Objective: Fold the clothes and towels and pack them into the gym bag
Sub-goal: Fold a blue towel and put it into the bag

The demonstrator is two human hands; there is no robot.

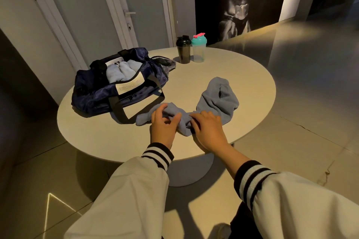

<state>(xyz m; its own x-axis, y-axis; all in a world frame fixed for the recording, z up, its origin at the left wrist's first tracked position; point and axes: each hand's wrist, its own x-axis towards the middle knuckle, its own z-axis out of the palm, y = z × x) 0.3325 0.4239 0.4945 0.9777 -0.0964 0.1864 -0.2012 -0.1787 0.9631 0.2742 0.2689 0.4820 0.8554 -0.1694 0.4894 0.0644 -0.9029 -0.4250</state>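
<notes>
A crumpled blue-grey towel (217,99) lies across the round table (242,75), stretching from the near middle toward the right. My left hand (163,124) pinches its bunched near-left part with thumb and fingers. My right hand (207,124) lies on top of the cloth just to the right, fingers curled into the fabric. An open navy gym bag (93,95) sits at the table's left, with rolled light-blue towels (120,72) packed inside it. Its black strap loops onto the table close to my left hand.
A black shaker bottle (183,49) and a clear one with a teal lid (199,48) stand at the table's far edge. Doors are behind the table, a dark poster on the wall at right, and tiled floor all around.
</notes>
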